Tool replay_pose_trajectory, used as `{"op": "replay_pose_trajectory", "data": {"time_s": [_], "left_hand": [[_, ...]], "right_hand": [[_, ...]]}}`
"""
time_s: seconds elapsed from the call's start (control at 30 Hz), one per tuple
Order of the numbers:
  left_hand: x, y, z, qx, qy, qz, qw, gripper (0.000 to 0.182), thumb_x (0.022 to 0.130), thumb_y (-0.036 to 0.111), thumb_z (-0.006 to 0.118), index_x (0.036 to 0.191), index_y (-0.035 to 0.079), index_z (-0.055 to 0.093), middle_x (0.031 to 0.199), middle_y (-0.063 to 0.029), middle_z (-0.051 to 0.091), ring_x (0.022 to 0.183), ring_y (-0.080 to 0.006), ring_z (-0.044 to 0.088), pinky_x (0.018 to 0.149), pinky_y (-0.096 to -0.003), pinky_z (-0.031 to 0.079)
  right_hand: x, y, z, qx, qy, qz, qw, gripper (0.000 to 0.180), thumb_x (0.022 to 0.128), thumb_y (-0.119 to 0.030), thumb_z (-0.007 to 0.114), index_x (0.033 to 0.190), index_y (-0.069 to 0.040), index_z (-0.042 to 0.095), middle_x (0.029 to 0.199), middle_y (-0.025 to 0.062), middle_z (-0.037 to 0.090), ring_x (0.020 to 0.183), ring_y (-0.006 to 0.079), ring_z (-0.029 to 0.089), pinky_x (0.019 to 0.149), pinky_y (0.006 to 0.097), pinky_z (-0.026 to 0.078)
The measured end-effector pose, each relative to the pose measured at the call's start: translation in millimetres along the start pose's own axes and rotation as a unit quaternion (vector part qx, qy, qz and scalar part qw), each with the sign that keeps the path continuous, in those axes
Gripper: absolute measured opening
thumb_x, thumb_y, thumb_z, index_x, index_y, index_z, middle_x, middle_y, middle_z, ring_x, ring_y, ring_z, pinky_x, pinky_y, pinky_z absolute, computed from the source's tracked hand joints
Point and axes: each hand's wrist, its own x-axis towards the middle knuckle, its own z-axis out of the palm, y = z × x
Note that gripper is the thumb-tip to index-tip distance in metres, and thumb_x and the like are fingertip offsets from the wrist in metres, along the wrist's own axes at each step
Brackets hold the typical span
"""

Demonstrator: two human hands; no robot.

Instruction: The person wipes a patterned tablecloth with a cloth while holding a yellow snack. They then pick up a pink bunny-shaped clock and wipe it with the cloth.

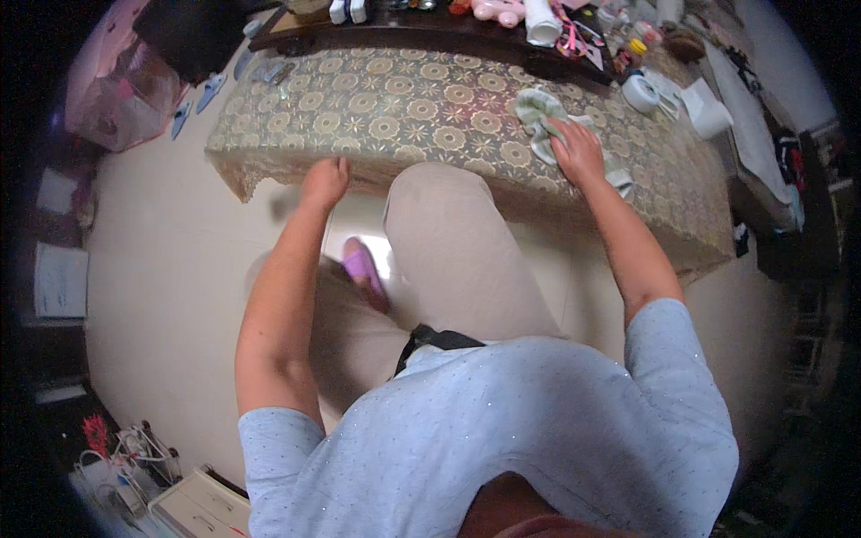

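A long low table is covered by a patterned lace-edged tablecloth (pixel 403 101) in front of me. My right hand (pixel 577 149) rests on a crumpled green and white cloth (pixel 538 114) at the table's right part, with the fingers pressed onto it. Part of the cloth sticks out past the wrist, towards the near edge. At the table's near edge, left of my raised knee, is my left hand (pixel 327 181). Its fingers are curled downward and partly hidden, so whether they grip the tablecloth's edge does not show.
A dark wooden shelf (pixel 417 40) with small items runs along the table's far side. White tape-like roll (pixel 640 94) and white paper (pixel 705 109) lie at the right end. Blue slippers (pixel 210 92) and a pink bag (pixel 121 114) are at far left. Lower left stands a drawer unit (pixel 202 504).
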Motion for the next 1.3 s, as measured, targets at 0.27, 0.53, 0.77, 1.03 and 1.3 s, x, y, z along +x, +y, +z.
{"op": "replay_pose_trajectory", "data": {"time_s": [0.27,0.53,0.77,1.03,1.3], "left_hand": [[-16.8,28.9,-17.9,-0.134,-0.122,-0.008,0.983,0.054,0.096,0.040,0.036,0.089,0.000,0.072,0.090,-0.0175,0.071,0.090,-0.0332,0.067,0.088,-0.0420,0.049],[-7.8,35.9,-26.0,-0.376,-0.035,0.055,0.924,0.048,0.099,0.037,0.042,0.132,0.003,0.054,0.100,-0.0069,0.071,0.072,-0.0170,0.066,0.068,-0.0304,0.051],[-46.7,76.5,-43.7,-0.654,-0.064,0.141,0.741,0.068,0.095,0.043,0.056,0.150,0.011,0.030,0.130,-0.0115,0.058,0.115,-0.0204,0.058,0.090,-0.0338,0.048],[-26.0,138.9,-45.4,-0.617,-0.021,0.059,0.784,0.033,0.092,0.035,0.066,0.111,0.009,0.066,0.090,-0.0013,0.066,0.074,-0.0126,0.062,0.068,-0.0308,0.054],[42.1,146.4,-37.3,-0.653,0.033,0.074,0.753,0.031,0.095,0.025,0.061,0.118,0.005,0.061,0.100,-0.0046,0.063,0.082,-0.0147,0.063,0.066,-0.0319,0.060]], "right_hand": [[66.7,-19.8,-41.5,0.106,0.146,0.218,0.959,0.045,0.087,-0.038,0.056,0.124,-0.013,0.062,0.102,0.0233,0.067,0.099,0.0415,0.063,0.086,0.0461,0.048],[130.2,-113.4,-159.9,0.355,0.229,0.249,0.871,0.083,0.088,-0.058,0.060,0.145,-0.002,0.037,0.143,0.0219,0.043,0.127,0.0328,0.045,0.104,0.0450,0.036],[108.8,-207.7,-115.0,0.787,0.005,0.188,0.588,0.053,0.100,-0.051,0.036,0.128,-0.009,0.055,0.121,0.0134,0.062,0.110,0.0316,0.060,0.097,0.0490,0.047],[82.9,-168.0,-86.2,0.786,-0.074,0.226,0.571,0.041,0.098,-0.037,0.054,0.121,-0.004,0.058,0.113,0.0089,0.066,0.104,0.0204,0.064,0.094,0.0386,0.051],[106.7,-57.3,-60.4,0.705,0.076,0.313,0.631,0.042,0.096,-0.039,0.057,0.121,-0.005,0.059,0.113,0.0066,0.064,0.103,0.0187,0.062,0.085,0.0388,0.052]]}}
